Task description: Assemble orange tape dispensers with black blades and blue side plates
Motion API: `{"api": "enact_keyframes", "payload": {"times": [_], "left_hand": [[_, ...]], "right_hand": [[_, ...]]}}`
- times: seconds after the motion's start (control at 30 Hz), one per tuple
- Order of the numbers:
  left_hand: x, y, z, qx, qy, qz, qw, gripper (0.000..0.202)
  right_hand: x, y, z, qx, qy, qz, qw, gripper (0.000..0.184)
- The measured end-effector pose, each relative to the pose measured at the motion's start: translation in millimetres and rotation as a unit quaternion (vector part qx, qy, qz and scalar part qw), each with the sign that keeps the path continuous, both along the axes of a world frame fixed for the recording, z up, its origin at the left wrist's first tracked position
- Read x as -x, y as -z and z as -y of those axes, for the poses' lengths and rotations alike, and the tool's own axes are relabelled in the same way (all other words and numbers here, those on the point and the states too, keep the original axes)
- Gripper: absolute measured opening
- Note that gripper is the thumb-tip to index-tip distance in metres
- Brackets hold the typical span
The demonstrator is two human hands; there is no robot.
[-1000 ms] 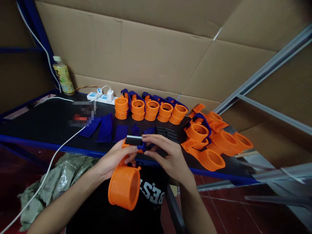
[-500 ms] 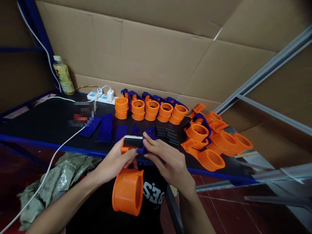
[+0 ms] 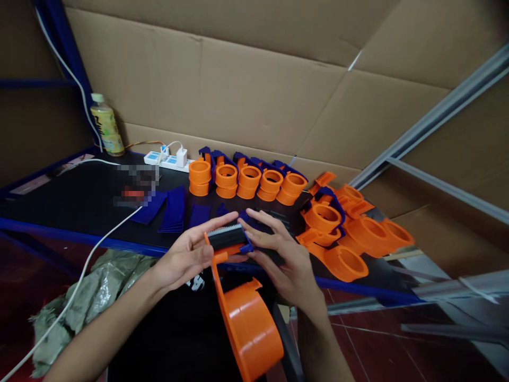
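Both hands hold an orange plastic tape dispenser (image 3: 254, 326) in front of the table's edge, its wide ring hanging down to the right. At its upper end sits a black strip (image 3: 227, 238) with a toothed metal blade (image 3: 225, 228) along its top. My left hand (image 3: 189, 257) grips the left side of this end, thumb in front and fingers behind. My right hand (image 3: 280, 252) holds the right side, its fingertips at a small blue part (image 3: 247, 245) on the end. Some fingers of both hands are hidden behind the dispenser.
Orange and blue dispensers (image 3: 249, 180) stand in a row along the back. More orange frames (image 3: 345, 260) pile up at the right. Flat blue pieces (image 3: 173, 209) lie left of my hands. A power strip (image 3: 169, 160), a bottle (image 3: 107, 127) and a white cable (image 3: 99, 241) are at the left.
The dispenser has turned in my hands, and its ring has swung right and down. The bladed end has tilted and moved slightly right. My left fingers now reach up behind the blade.
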State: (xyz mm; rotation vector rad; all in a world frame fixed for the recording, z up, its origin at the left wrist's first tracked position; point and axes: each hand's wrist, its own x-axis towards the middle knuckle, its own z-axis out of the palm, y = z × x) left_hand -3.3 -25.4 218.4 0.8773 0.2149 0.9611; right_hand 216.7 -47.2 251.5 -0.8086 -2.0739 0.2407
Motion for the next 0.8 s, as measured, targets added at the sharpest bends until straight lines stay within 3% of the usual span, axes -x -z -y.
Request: {"api": "enact_keyframes", "payload": {"times": [0.13,0.23,0.3,0.37,0.5,0.57,0.67,0.8], "left_hand": [[-4,12.4,-6,-0.008,-0.073,-0.052,0.996,0.065],[-6,14.7,-5,-0.006,-0.159,-0.091,0.983,0.056],[-6,13.1,-3,-0.012,-0.195,-0.105,0.975,0.053],[-6,10.9,-1,-0.019,-0.214,-0.117,0.97,0.051],[-5,6.8,0,-0.014,-0.23,-0.132,0.964,0.054],[-6,4.1,1,-0.008,-0.22,-0.1,0.97,0.06],[-9,-0.1,4,-0.004,-0.14,-0.011,0.99,0.071],[-17,0.0,5,0.028,-0.067,0.059,0.996,0.059]], "right_hand": [[-7,-14.4,13,0.036,0.013,-0.004,0.999,0.022],[3,-19.2,28,0.074,0.016,0.083,0.994,0.021],[14,-17.1,37,0.074,0.028,0.163,0.983,0.027],[23,-12.3,42,0.051,0.058,0.207,0.975,0.018],[25,-4.9,39,0.033,0.075,0.198,0.977,0.01],[21,-5.0,34,0.041,0.063,0.156,0.985,0.011],[18,-7.0,24,0.089,0.027,0.024,0.995,0.014],[18,-4.5,13,0.2,-0.042,-0.105,0.973,0.034]]}}
